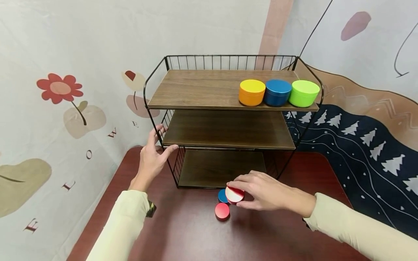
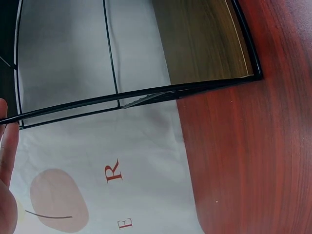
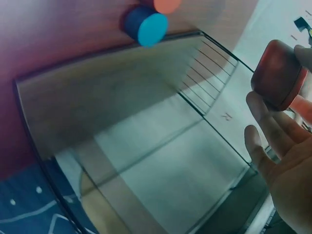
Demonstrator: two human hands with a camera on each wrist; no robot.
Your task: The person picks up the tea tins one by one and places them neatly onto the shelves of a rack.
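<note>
A three-tier shelf rack with wood-look boards and a black wire frame stands on the table. My left hand holds its left side post at the middle board, thumb in front and fingers behind. In the left wrist view only part of that hand shows, by the black rail. My right hand pinches a round red tin, its lid bright with glare, between thumb and fingers in front of the bottom board. The same red tin appears in the right wrist view. Below it on the table are a blue tin, partly hidden, and another red tin.
On the top board's right end, a yellow tin, a dark blue tin and a green tin stand side by side near the front edge. The reddish-brown table backs onto printed cloth walls.
</note>
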